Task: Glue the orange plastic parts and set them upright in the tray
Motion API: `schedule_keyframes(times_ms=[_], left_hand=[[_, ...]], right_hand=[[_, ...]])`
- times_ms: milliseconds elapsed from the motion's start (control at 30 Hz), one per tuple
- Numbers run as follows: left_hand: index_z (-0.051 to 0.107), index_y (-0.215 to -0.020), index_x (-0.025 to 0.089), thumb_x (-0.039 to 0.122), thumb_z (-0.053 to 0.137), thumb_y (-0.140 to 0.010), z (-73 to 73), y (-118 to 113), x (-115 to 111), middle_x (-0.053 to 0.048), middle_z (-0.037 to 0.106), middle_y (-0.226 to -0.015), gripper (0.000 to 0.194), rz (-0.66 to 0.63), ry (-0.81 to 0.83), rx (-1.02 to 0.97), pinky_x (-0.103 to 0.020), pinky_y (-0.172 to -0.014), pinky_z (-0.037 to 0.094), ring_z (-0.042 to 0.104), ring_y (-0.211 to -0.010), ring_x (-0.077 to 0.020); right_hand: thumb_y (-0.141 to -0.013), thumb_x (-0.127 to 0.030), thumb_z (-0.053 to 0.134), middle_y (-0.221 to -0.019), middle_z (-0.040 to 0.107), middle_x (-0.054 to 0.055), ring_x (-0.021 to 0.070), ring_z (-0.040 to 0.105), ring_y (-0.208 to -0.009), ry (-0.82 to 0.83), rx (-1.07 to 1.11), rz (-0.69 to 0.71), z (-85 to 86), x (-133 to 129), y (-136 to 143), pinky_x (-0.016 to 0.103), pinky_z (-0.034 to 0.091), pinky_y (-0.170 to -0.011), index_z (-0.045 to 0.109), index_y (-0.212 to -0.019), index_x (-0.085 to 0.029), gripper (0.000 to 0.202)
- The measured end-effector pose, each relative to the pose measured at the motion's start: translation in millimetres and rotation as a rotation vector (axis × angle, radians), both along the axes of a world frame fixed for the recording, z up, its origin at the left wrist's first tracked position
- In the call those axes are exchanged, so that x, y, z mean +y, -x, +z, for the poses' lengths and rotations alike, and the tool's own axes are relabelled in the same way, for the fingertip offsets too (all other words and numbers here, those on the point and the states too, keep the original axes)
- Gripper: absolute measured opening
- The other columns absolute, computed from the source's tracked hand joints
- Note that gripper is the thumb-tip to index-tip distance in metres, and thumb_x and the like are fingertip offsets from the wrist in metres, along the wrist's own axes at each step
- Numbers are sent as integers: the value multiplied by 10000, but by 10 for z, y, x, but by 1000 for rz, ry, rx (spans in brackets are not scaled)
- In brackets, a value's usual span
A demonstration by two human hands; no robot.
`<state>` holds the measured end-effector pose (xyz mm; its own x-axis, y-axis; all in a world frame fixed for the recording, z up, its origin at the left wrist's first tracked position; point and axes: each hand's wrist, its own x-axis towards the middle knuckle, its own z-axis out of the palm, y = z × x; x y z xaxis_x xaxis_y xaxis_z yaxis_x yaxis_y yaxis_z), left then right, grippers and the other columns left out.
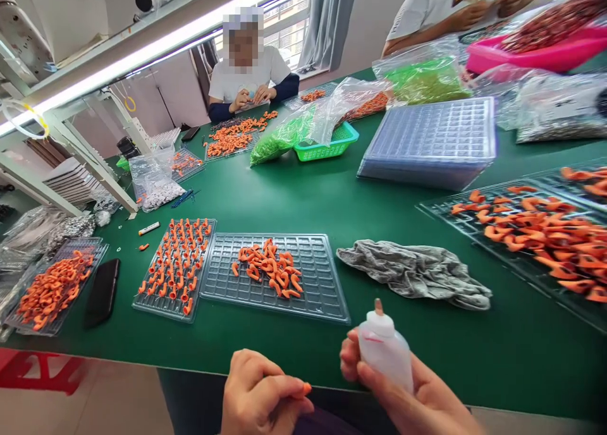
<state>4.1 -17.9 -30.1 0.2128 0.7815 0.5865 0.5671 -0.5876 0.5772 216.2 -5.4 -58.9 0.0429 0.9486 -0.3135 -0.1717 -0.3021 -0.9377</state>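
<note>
Nearest the camera, off the desk's near edge: left hand (pixel 258 394), fingers curled, grip pinching a small orange piece (pixel 306 389) between thumb and forefinger; only its tip shows.

Right hand (pixel 403 391), just beside it: grip wrapped around a small white squeeze bottle (pixel 385 353), held upright, brownish nozzle uppermost. Bottle and piece are near each other but apart.

Desk (pixel 303 195), green surface, near-edge items:
- Clear gridded tray (pixel 327 283), directly ahead, with a loose heap of orange pieces (pixel 268 267) in its middle.
- Second clear tray (pixel 161 302), touching the first on the left, orange pieces standing in rows.
- Grey rag (pixel 417 272), crumpled, to the right of the trays.
- Black phone (pixel 102 293), toward the near left corner, beside a further tray heaped with orange pieces (pixel 52 289).
- Large tray of orange pieces (pixel 540 232) along the right edge.

Middle and far desk: stack of empty clear trays (pixel 431 144); green basket (pixel 327 147); bags of green parts (pixel 279 141); pink tub (pixel 535 54) at the far right corner.

Other persons: one seated at the far edge (pixel 249 74), hands together; another's arm at the far right (pixel 455 8).

Risk note: a hard squeeze could flood the piece or drip onto fingers, since bottle and piece are held beyond the desk edge; a loose pinch could let the piece fall to the floor.
</note>
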Motion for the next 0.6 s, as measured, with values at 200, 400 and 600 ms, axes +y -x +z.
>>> schedule_keyframes(times_ms=[200, 400, 600], left_hand=[[661, -959, 211, 137, 633, -914, 52, -106, 251, -21, 641, -778, 91, -23, -9, 98, -293, -684, 450, 573, -735, -172], [630, -865, 192, 89, 663, -876, 152, -403, 510, -1, 649, -741, 109, -90, -68, 111, -289, -684, 451, 561, -710, -164], [659, -890, 193, 97, 623, -902, 204, -678, 632, -15, 636, -745, 103, -145, -145, 138, -290, -677, 449, 551, -713, -171]], right_hand=[[-564, -599, 666, -1002, 677, 136, 396, 616, -914, -81, -682, -422, 244, 646, -550, 508, 449, -828, 611, -972, -228, 554], [-529, -463, 649, -741, 656, 74, 347, 607, -727, -116, -762, -321, 259, 826, -790, 403, 410, -660, 625, -779, -254, 326], [-690, -535, 694, -767, 665, 21, 243, 628, -669, -169, -569, -384, 260, 422, -620, 332, 495, -634, 598, -927, -238, 392]])
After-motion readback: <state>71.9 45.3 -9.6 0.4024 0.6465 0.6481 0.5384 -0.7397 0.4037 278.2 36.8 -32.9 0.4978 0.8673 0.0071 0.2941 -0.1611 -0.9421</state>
